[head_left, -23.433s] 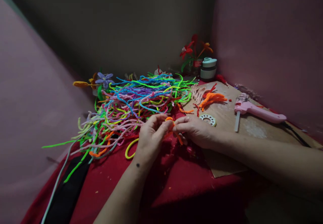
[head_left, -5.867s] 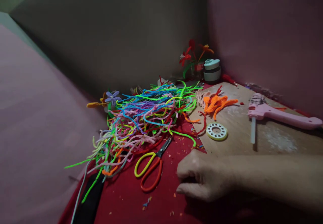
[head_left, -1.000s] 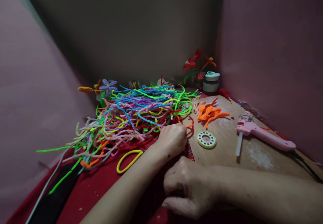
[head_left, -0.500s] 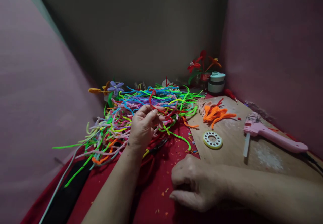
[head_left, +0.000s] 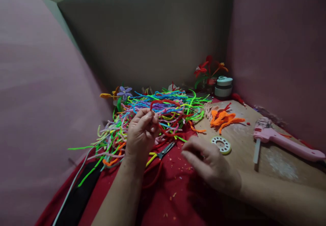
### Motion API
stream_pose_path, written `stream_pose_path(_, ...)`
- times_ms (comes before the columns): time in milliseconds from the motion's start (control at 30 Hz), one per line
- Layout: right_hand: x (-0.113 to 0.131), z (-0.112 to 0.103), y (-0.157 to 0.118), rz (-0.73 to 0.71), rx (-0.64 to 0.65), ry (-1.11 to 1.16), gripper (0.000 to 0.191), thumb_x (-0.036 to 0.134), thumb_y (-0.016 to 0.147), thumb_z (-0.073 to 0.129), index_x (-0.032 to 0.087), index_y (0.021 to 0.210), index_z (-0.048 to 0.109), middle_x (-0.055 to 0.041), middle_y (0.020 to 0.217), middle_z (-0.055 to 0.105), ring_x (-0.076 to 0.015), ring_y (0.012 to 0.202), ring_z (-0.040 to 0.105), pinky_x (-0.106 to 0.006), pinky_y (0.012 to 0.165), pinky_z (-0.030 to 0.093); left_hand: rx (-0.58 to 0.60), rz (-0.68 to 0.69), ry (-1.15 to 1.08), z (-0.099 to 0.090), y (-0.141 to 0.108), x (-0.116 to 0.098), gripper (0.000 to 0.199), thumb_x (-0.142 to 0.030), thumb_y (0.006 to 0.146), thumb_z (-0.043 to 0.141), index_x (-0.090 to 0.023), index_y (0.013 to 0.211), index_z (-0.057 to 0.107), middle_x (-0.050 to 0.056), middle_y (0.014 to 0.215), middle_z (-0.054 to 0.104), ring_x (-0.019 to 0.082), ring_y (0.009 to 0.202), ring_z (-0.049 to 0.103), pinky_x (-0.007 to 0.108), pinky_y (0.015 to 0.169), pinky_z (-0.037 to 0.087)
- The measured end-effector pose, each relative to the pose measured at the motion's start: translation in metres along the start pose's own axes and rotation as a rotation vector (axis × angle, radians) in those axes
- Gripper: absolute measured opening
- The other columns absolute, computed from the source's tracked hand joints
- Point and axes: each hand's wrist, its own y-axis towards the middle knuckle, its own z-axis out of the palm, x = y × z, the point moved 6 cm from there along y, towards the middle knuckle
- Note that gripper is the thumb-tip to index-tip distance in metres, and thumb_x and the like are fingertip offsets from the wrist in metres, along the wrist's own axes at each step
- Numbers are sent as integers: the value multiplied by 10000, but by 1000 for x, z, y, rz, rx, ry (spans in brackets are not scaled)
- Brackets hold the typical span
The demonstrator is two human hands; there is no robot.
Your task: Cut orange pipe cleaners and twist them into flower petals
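Between the thumb and fingers of my left hand is a red pipe cleaner, bent in a curve above the hand. A large heap of colourful pipe cleaners lies just behind it. My right hand hovers over the red cloth, thumb and fingertips apart, with nothing seen between them. Scissors with yellow handles lie on the cloth between the two hands, their blades pointing away to the right.
On the wooden board are orange pieces, a white ring with holes and a pink glue gun. Behind stand a lidded jar and red flowers. A white cable runs down the left.
My right hand has risen and its fingers have parted. My left hand has turned the red pipe cleaner, which now arches rightward. The scissors show more fully, and the view has shifted.
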Motion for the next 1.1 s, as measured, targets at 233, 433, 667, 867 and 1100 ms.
stream_pose_path(233, -16, -13, 16, 106, -105, -62, 352, 338, 820, 563, 190, 1139, 537, -53, 921, 626, -148, 733, 567, -278, 678, 460, 27, -75, 27, 10, -15, 23, 151, -242, 718, 640, -182, 751, 506, -35, 619, 539, 45, 421, 400, 151, 371, 330)
stream_pose_path(433, -17, 3, 5, 26, 85, -263, 230, 278, 896, 430, 176, 834, 628, -29, 723, 653, -144, 658, 589, -258, 625, 418, -75, -97, -34, 8, -23, 30, 64, -197, 791, 562, -181, 732, 544, -31, 656, 571, 26, 451, 428, 136, 407, 332)
stream_pose_path(667, -23, 4, 6, 74, 104, -327, 250, 292, 899, 408, 171, 775, 588, -21, 645, 606, -139, 587, 554, -258, 578, 374, -255, -11, -82, -23, -9, 28, 177, -204, 690, 655, -179, 737, 486, -58, 609, 542, 27, 386, 378, 140, 326, 287)
stream_pose_path(867, -30, 14, 1, 99, 193, -352, 262, 308, 910, 372, 175, 858, 591, -34, 671, 626, -147, 610, 572, -260, 593, 377, -350, 60, -83, -49, -2, 17, 181, -138, 652, 631, -157, 706, 459, -61, 571, 501, 16, 368, 340, 137, 309, 250)
stream_pose_path(1100, -35, 22, -1, 84, 226, -393, 261, 306, 897, 380, 169, 799, 580, -39, 629, 601, -135, 550, 527, -243, 541, 349, -381, 102, -44, -54, -4, 6, 152, -147, 701, 611, -171, 703, 461, -86, 513, 442, 24, 318, 289, 154, 290, 241)
